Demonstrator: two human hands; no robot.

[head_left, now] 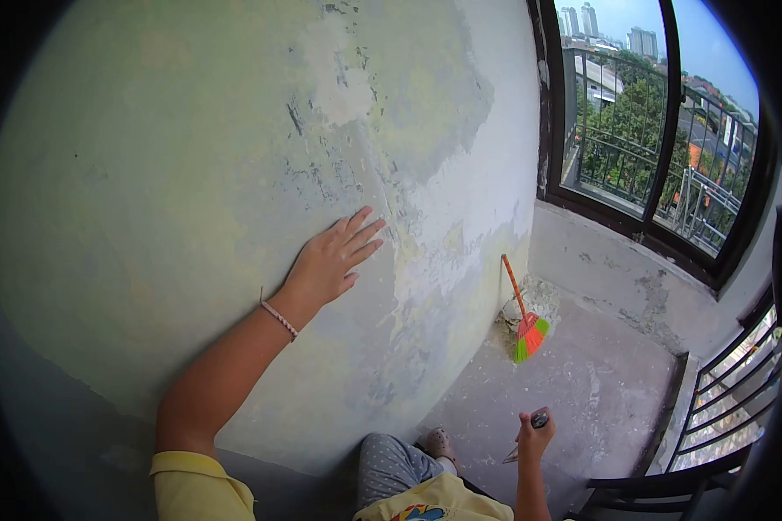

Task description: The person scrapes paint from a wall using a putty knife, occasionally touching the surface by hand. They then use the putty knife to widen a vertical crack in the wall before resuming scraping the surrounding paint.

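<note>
My left hand [334, 256] lies flat against the patchy wall [191, 174], its fingers spread and nothing in them. Around it the surface shows worn green and yellow paint, grey patches and dark scrape marks. Low on the right, my right hand [534, 434] is closed around a scraper [540, 419]. The tool's dark handle end sticks out above the fist, and a bit of its metal blade shows on the lower left side, away from the wall. Most of the handle is hidden by my fingers.
A broom [530, 334] with orange and green bristles leans in the corner beside a pile of debris [539, 300]. Flakes dot the grey floor [573, 391]. A dark-framed window [647, 221] is at upper right; black metal railings [730, 391] stand at right.
</note>
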